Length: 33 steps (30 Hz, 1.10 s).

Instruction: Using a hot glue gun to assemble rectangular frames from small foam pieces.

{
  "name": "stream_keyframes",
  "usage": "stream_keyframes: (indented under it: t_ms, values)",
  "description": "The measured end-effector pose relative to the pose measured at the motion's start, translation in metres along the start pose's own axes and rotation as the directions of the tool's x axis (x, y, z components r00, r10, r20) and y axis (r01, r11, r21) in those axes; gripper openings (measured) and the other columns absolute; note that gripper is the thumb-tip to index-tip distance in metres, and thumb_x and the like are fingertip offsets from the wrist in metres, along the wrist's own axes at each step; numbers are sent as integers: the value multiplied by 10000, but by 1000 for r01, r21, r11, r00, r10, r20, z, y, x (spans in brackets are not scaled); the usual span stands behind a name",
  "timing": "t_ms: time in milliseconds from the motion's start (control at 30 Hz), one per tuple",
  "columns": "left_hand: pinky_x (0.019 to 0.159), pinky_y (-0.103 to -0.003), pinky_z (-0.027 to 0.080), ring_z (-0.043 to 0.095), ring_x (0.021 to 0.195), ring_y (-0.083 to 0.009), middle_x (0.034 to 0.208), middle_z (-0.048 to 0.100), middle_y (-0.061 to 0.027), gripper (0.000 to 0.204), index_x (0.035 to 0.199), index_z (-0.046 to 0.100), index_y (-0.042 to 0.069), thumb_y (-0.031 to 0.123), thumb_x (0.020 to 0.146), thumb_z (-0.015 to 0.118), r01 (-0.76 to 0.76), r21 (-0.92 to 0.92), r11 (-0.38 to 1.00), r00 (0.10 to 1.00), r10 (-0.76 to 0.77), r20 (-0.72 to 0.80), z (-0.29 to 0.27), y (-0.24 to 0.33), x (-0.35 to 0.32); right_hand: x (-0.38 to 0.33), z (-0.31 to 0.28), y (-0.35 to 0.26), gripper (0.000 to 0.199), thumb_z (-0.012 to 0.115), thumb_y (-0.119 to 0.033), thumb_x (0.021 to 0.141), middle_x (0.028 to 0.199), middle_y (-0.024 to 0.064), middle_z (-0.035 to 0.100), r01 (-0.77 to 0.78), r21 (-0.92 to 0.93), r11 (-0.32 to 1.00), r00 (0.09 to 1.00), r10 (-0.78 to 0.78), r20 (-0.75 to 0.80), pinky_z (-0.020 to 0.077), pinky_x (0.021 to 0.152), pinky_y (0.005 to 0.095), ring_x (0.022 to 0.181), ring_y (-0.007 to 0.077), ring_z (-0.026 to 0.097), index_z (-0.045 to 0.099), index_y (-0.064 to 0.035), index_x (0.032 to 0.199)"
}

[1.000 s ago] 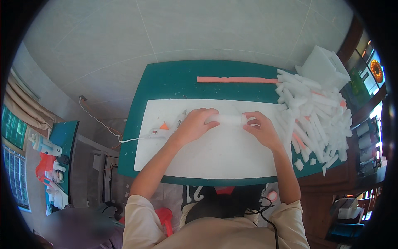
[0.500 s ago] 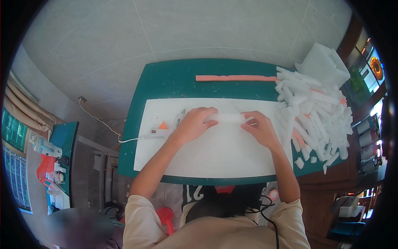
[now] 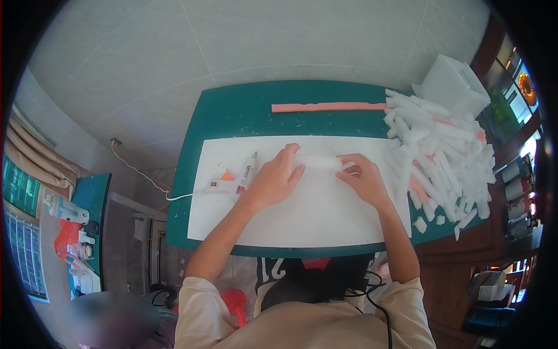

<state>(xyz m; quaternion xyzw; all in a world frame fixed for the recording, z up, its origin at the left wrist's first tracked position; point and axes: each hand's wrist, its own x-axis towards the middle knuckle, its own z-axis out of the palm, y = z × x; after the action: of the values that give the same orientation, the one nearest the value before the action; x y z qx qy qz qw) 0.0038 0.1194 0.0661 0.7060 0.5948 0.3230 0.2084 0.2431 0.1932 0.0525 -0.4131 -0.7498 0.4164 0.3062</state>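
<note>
A white foam piece (image 3: 318, 163) lies across the upper middle of a white board (image 3: 308, 215), hard to tell apart from it. My right hand (image 3: 363, 175) is closed on its right end with thumb and fingertips. At the left end, my left hand (image 3: 276, 177) is open, thumb and fingers spread apart; whether it touches the foam I cannot tell. Just left of that hand lies a white glue gun (image 3: 247, 173), its nozzle pointing away from me. Beside it are an orange triangular piece (image 3: 227, 175) and a white block with a red switch (image 3: 217, 184), joined to a cable.
A heap of white foam strips (image 3: 439, 163), with some pink ones, covers the table's right side. Behind it stands a white foam block (image 3: 453, 84). One long pink strip (image 3: 328, 107) lies along the back of the green table (image 3: 232, 113). A person's blurred head (image 3: 113, 320) is at lower left.
My left hand has opened and shifted slightly, its fingers spreading away from the foam piece's left end and uncovering more of the glue gun. My right hand stays nearly in place.
</note>
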Motion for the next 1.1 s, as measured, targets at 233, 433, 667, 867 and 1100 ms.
stream_keyframes:
  t_ms: [233, 433, 667, 867, 1100]
  values:
    - [804, -352, 548, 609, 1047, -283, 1241, 507, -188, 286, 1251, 395, 9, 42, 970, 439, -24, -119, 993, 984, 3, -181, 10, -32, -2, -1, 2, 3, 318, 731, -48, 816, 1052, 107, 645, 34, 11, 999, 999, -33, -32, 540, 733, 280, 836, 199, 672, 654, -23, 1123]
    - [700, -299, 561, 653, 929, -194, 1178, 534, -144, 203, 1171, 423, 1, 52, 977, 450, 158, -421, 893, 957, -243, -156, 12, -36, -4, -2, 4, 1, 311, 723, -44, 823, 1048, 115, 646, 36, 26, 999, 999, -35, -35, 541, 737, 280, 834, 207, 673, 653, -26, 1126]
    - [651, -280, 546, 669, 873, -159, 1093, 612, -84, 199, 1102, 551, 11, 165, 976, 569, 167, -492, 855, 948, -276, -156, 13, -41, -3, -2, 2, 2, 314, 720, -49, 828, 1047, 112, 649, 21, 19, 1000, 999, -20, -47, 541, 737, 278, 828, 211, 676, 651, -33, 1134]
    - [639, -275, 530, 660, 871, -146, 1092, 622, -56, 212, 1107, 577, 49, 212, 973, 592, 173, -481, 859, 947, -279, -158, 16, -41, -4, -6, 4, -6, 320, 715, -50, 832, 1026, 107, 653, 3, 0, 1000, 997, -3, -72, 537, 720, 288, 819, 213, 684, 630, -37, 1140]
    - [632, -259, 513, 651, 861, -133, 1084, 624, -47, 207, 1099, 590, 54, 216, 970, 599, 166, -507, 846, 943, -286, -169, 18, -41, -5, -7, 7, 0, 262, 716, -44, 834, 1025, 98, 660, 19, 36, 999, 993, -14, -114, 538, 712, 289, 813, 212, 684, 601, -23, 1069]
